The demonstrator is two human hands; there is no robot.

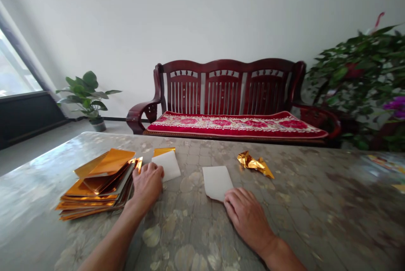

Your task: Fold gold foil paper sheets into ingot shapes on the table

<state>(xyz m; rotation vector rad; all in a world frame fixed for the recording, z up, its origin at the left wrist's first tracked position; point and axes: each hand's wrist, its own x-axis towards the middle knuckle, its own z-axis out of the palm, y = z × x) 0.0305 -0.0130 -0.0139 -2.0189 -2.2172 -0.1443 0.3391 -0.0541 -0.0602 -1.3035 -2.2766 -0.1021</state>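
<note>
My left hand point(146, 186) rests on the table beside a stack of gold foil sheets point(99, 182), fingers curled at the edge of a white-backed sheet point(166, 164) that shows a gold edge behind it. My right hand point(245, 214) lies flat, fingers stretched toward the near corner of another white sheet point(217, 181), touching it. A folded gold foil piece point(255, 164) lies farther back on the table, away from both hands.
The table point(316, 212) has a patterned glossy cover. Behind it stands a dark red wooden bench point(228, 98) with a red flowered cushion. A potted plant point(88, 96) stands at the back left; leafy plants point(363, 73) at the right.
</note>
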